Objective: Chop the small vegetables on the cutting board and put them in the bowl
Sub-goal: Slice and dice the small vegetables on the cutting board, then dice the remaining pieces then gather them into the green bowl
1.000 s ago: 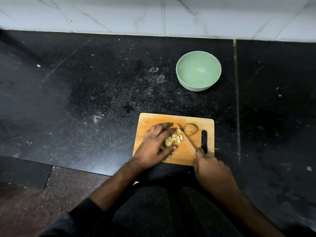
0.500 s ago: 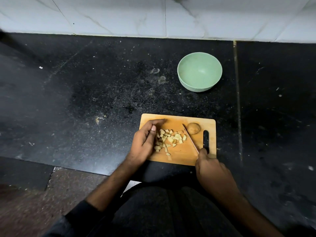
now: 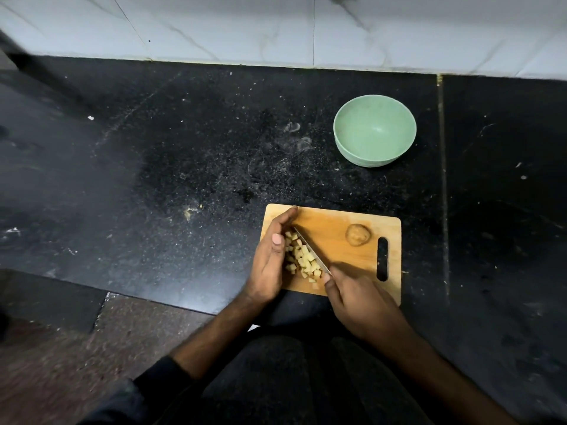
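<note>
A: What lies at the far left?

B: Dark speckled counter (image 3: pixel 153 179), with a lot of bare room from its left part up to the wooden cutting board (image 3: pixel 337 228). The counter's near edge runs aslant at lower left, with a brownish floor below it. Along the far edge stands a pale tiled wall (image 3: pixel 276 26).

A: And at the board?

B: The left hand (image 3: pixel 270 265) stands on its edge at the board's left side, fingers straight and pressed together, walling in a heap of chopped vegetable pieces (image 3: pixel 302 259). A knife (image 3: pixel 311 251) lies aslant against the heap's right side; the right hand (image 3: pixel 359 305) has its fingers curled round the handle at the board's near edge.

A: Further right?

B: One whole small vegetable (image 3: pixel 358 235) sits near the board's handle slot, apart from the heap. The green bowl (image 3: pixel 374 130) stands beyond the board's right part, well apart from it. A seam crosses the counter right of both.

A: Any writing?

B: None that I can read.
</note>
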`<state>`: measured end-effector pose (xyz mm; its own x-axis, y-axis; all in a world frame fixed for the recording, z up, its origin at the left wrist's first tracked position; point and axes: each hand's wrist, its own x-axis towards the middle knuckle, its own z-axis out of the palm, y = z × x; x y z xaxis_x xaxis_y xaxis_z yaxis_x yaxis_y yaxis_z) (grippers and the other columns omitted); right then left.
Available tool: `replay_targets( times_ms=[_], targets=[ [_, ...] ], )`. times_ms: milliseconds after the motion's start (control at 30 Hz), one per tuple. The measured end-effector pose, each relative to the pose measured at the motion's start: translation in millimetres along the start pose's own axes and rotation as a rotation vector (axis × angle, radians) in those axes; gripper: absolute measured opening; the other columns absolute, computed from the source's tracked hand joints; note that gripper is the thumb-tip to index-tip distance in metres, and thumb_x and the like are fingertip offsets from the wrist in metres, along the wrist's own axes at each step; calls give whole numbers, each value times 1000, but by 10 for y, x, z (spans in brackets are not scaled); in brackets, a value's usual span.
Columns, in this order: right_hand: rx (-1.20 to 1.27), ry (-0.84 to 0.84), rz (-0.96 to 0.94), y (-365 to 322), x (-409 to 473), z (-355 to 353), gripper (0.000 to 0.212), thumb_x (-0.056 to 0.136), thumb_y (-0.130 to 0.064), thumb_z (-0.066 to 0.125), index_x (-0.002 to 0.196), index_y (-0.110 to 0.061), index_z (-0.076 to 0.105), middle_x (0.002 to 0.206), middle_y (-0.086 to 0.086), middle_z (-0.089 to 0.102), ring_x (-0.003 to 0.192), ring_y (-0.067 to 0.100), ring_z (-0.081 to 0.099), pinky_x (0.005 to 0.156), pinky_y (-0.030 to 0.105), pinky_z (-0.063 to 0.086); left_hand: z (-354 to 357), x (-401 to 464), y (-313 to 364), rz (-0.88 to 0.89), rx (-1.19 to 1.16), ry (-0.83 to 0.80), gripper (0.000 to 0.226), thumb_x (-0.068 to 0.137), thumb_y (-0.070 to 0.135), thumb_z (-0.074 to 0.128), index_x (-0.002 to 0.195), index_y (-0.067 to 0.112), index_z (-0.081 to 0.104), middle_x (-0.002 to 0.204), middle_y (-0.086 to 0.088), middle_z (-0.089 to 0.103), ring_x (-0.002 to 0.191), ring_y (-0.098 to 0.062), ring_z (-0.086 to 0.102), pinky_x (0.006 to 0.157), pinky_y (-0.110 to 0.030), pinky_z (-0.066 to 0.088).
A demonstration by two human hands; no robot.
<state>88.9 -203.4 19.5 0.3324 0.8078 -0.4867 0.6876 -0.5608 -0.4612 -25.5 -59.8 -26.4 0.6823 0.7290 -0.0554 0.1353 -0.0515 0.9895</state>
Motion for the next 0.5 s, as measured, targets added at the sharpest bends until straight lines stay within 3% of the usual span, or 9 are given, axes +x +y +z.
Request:
replay_targets(
  times_ms=[133, 267, 367, 500],
  targets=[
    [-18, 121, -8, 55, -102, -110, 30, 105, -44, 24, 117, -30, 48, 65, -3, 56, 61, 12, 59, 66, 37, 52, -35, -12, -7, 23, -77, 34, 85, 97, 69, 27, 143, 0, 42, 147, -11, 51, 139, -30, 44, 115, -57, 32],
    [-69, 116, 54, 156, -100, -140, 30, 105, -44, 23, 110, -28, 48, 70, -2, 56, 70, 17, 60, 67, 38, 49, -66, 36, -22, 72, -5, 7, 75, 99, 62, 32, 138, 1, 49, 138, -11, 58, 130, -29, 54, 109, -54, 41],
    [-39, 118, 70, 190, -90, -150, 28, 104, -45, 25, 106, -29, 47, 73, -1, 58, 73, 20, 63, 71, 42, 53, -104, 113, -8, 189, 334, -104, 57, 96, 52, 49, 135, 10, 55, 132, -1, 61, 124, -19, 56, 102, -49, 45],
    [-20, 142, 83, 260, -89, -184, 25, 104, -43, 28, 102, -28, 48, 75, -2, 59, 74, 21, 62, 68, 39, 50, -18, 138, 14, 438, 885, -330, 63, 86, 64, 60, 131, 20, 58, 132, 2, 54, 125, -16, 48, 108, -41, 35]
  ],
)
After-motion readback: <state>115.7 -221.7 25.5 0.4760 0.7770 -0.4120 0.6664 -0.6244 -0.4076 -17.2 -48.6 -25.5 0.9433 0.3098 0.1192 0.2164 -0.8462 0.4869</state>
